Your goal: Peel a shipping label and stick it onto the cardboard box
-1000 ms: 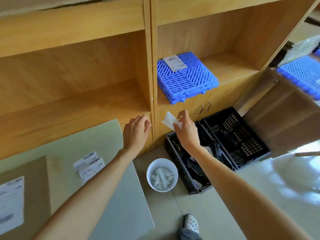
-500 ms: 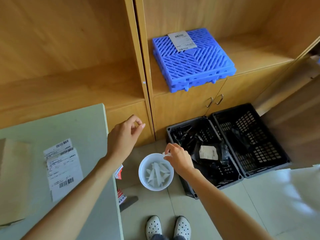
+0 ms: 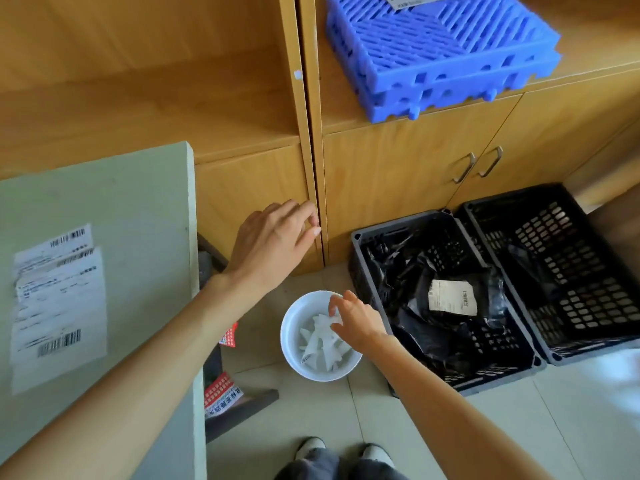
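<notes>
Nearest us, our right hand (image 3: 356,322) reached down over the white bucket (image 3: 320,336) on the floor, fingertips pinched loosely at a strip of white backing paper (image 3: 320,337) lying among others inside; whether the strip was gripped or already let go we could not tell. Our left hand (image 3: 273,242) hung further forward and to the left, fingers spread and holding nothing, close before the cabinet door (image 3: 252,199). The shipping labels (image 3: 57,299) lay stacked on the desk (image 3: 104,209), well to the left of both hands and touched by neither. We judged them thin, light and limp, prone to curl and cling to themselves; a corner, lifted with a fingernail, seemed the best hold. No cardboard box was in view. Right of the right hand stood two black crates (image 3: 502,271).
</notes>
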`<state>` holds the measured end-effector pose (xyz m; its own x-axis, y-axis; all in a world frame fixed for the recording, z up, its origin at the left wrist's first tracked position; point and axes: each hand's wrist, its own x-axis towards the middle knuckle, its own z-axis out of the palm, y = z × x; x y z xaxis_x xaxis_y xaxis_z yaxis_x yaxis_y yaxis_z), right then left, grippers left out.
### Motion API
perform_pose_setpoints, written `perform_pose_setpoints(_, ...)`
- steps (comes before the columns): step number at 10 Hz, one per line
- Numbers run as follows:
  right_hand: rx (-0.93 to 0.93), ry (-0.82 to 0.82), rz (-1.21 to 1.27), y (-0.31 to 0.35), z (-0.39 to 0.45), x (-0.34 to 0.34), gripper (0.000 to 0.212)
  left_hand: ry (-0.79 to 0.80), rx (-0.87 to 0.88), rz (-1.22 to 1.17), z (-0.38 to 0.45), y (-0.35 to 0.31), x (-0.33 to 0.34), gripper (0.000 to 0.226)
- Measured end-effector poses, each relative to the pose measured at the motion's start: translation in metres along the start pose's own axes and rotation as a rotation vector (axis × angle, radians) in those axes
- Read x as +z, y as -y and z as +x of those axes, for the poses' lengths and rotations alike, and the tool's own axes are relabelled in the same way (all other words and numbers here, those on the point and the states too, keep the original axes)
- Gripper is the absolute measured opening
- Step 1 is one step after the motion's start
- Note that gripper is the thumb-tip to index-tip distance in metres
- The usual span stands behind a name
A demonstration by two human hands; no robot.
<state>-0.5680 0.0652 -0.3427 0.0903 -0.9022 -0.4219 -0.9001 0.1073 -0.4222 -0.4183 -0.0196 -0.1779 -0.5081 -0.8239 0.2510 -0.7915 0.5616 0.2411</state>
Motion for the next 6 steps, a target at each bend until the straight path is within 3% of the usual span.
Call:
perform_pose_setpoints(2,0.005,-0.008,-0.015,-0.012,0.007,0.031,0.028,-0.02,0.014,0.006,-0.001,0.006,0.005,0.01)
perform_pose_setpoints(5,-0.041,-0.064,-0.015,-0.005,-0.009,0.012,0.032,-0.019,-0.007,0.009,-0.009,-0.002,-0.012,0.006)
perform_pose_setpoints(6,-0.037,-0.156,0.075,0.007,-0.018,-0.015,0.018,-0.01,-0.052,-0.01,-0.01,-0.009,-0.034,0.002)
